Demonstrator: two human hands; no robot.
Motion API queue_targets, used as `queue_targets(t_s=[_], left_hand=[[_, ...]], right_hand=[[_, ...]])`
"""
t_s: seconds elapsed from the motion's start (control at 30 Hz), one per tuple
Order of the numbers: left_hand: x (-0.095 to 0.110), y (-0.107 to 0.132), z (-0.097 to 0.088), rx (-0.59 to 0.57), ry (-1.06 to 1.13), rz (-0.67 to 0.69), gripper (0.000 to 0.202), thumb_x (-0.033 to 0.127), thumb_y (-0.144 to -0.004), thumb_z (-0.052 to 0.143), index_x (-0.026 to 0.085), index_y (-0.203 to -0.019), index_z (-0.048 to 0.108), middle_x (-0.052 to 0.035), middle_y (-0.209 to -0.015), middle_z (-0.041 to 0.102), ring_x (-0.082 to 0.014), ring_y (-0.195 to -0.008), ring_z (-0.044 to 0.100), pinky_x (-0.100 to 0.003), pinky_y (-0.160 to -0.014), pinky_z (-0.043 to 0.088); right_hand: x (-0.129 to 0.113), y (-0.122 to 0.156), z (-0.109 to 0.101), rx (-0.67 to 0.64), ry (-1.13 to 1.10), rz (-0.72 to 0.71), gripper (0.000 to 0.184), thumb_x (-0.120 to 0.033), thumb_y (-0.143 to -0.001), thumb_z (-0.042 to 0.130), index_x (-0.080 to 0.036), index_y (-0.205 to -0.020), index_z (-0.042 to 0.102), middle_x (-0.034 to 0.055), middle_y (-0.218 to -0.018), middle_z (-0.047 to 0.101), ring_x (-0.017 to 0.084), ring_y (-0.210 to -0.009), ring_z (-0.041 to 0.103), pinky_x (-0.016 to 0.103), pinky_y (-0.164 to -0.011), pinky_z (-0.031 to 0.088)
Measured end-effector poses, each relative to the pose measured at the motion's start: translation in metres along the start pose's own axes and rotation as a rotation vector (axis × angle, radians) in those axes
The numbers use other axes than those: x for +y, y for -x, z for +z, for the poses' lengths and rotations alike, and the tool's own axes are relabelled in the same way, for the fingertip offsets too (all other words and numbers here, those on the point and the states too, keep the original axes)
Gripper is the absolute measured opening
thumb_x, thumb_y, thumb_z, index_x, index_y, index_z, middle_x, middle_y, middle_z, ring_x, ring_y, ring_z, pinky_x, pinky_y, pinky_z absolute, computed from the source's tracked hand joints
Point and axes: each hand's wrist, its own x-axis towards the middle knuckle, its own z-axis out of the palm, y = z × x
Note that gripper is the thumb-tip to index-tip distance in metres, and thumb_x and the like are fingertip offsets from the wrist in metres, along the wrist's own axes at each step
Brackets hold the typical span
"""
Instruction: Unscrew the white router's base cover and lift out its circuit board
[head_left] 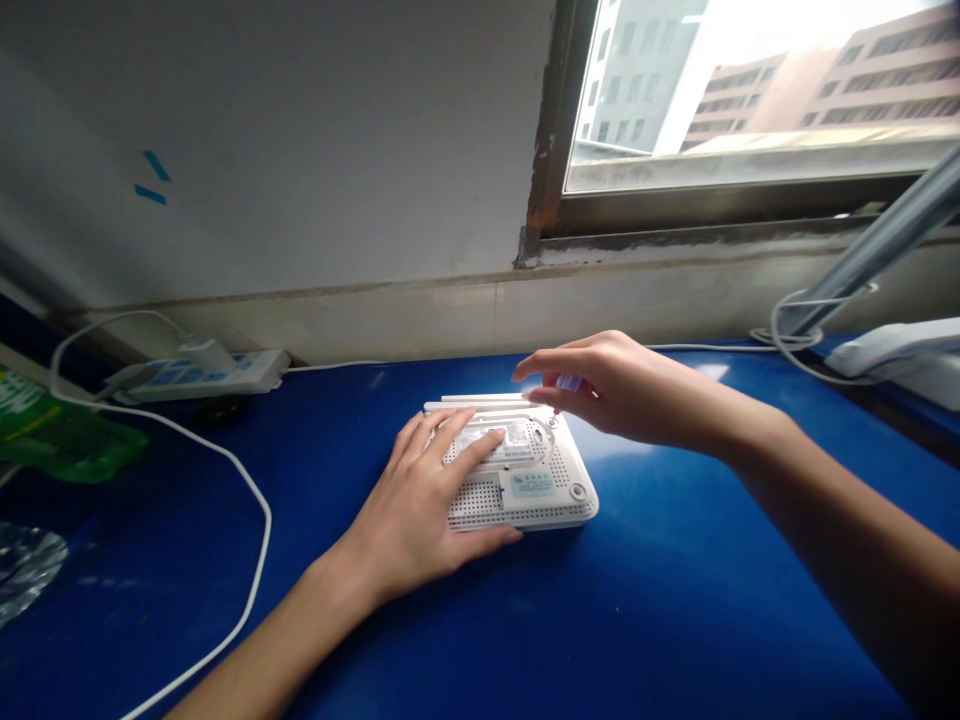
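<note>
Router [536, 503], white, lies underside up on the blue tabletop [675, 610], straight in front of you. Vent holes, a printed label [517, 437] and a pale-green sticker [532, 484] face up; slim white antennas [487, 402] lie along the far edge. A round foot [577, 492] shows at the near right corner.

Your left hand [420, 490]: open, fingers spread over the left part of the casing, index fingertip on the label, thumb along the near edge. It rests on the router without closing round it.

Your right hand [619, 385]: closed, thumb and fingers pinching a small screwdriver [570, 382] with a translucent violet handle, mostly hidden by the fingers. The tool points down at the far right corner of the router; cannot tell whether its tip is seated in a screw.

Surroundings: to your left, a white power strip [259, 372] by the wall with an adapter [208, 357] plugged in; a white cable [264, 520] curves toward you over the tabletop. A green plastic bottle [82, 440] lies at far left. To your right, a metal pole [877, 245] slants up past the window [675, 185], white cord [784, 340] looped about its base.
</note>
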Motion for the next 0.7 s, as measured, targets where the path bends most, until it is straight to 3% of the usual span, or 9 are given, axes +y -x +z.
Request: queue_targets(t_s=[0.13,0.27,0.33,0.47,0.57,0.7], left_hand=[[-0.0001,-0.0002,-0.0002,0.003,0.003,0.002,0.086,0.067,-0.085,0.079,0.031,-0.158,0.052,-0.0151,-0.168,0.043,-0.0451,-0.153,0.037,-0.071,-0.124,0.030],[0.0006,-0.0005,-0.0004,0.004,-0.001,0.001,0.085,0.066,-0.085,0.079,0.032,-0.158,0.052,-0.0143,-0.168,0.043,-0.0449,-0.152,0.038,-0.070,-0.124,0.030],[0.0010,-0.0007,-0.0005,0.003,-0.002,0.002,0.085,0.067,-0.086,0.078,0.032,-0.158,0.052,-0.0141,-0.168,0.043,-0.0444,-0.152,0.038,-0.070,-0.124,0.030],[0.0012,-0.0010,-0.0005,-0.010,-0.009,-0.001,0.085,0.067,-0.087,0.077,0.031,-0.159,0.051,-0.0143,-0.169,0.042,-0.0434,-0.153,0.038,-0.069,-0.124,0.030],[0.0007,-0.0008,-0.0003,-0.003,-0.008,-0.001,0.084,0.068,-0.086,0.077,0.031,-0.158,0.052,-0.0148,-0.168,0.043,-0.0439,-0.152,0.038,-0.069,-0.124,0.030],[0.0000,-0.0004,-0.0001,-0.003,-0.004,0.001,0.084,0.069,-0.087,0.076,0.031,-0.158,0.051,-0.0149,-0.168,0.042,-0.0439,-0.153,0.037,-0.070,-0.124,0.030]], right_hand=[[0.0024,0.0011,0.0000,-0.028,-0.029,-0.002,0.029,-0.025,-0.102,0.062,-0.022,-0.129,0.073,0.0048,-0.092,0.081,0.014,-0.066,0.069,0.024,-0.060,0.048],[-0.0014,0.0037,-0.0039,-0.036,-0.047,-0.055,0.055,-0.015,-0.091,0.067,-0.026,-0.145,0.062,0.0062,-0.117,0.079,0.016,-0.079,0.071,0.025,-0.069,0.052],[-0.0034,0.0031,-0.0042,-0.029,-0.037,-0.052,0.050,-0.022,-0.092,0.070,-0.024,-0.142,0.064,0.0069,-0.118,0.078,0.016,-0.080,0.070,0.026,-0.070,0.052],[-0.0021,-0.0005,-0.0012,0.001,-0.009,0.000,0.026,-0.040,-0.103,0.064,-0.021,-0.116,0.078,0.0046,-0.092,0.080,0.014,-0.067,0.067,0.025,-0.062,0.047],[0.0002,-0.0007,-0.0004,0.016,-0.018,-0.012,0.023,-0.031,-0.105,0.059,-0.020,-0.109,0.080,0.0064,-0.094,0.081,0.016,-0.074,0.071,0.026,-0.067,0.049],[-0.0016,0.0021,-0.0026,0.003,-0.014,-0.022,0.040,-0.014,-0.095,0.063,-0.022,-0.132,0.072,0.0078,-0.109,0.080,0.015,-0.074,0.070,0.025,-0.063,0.049]])
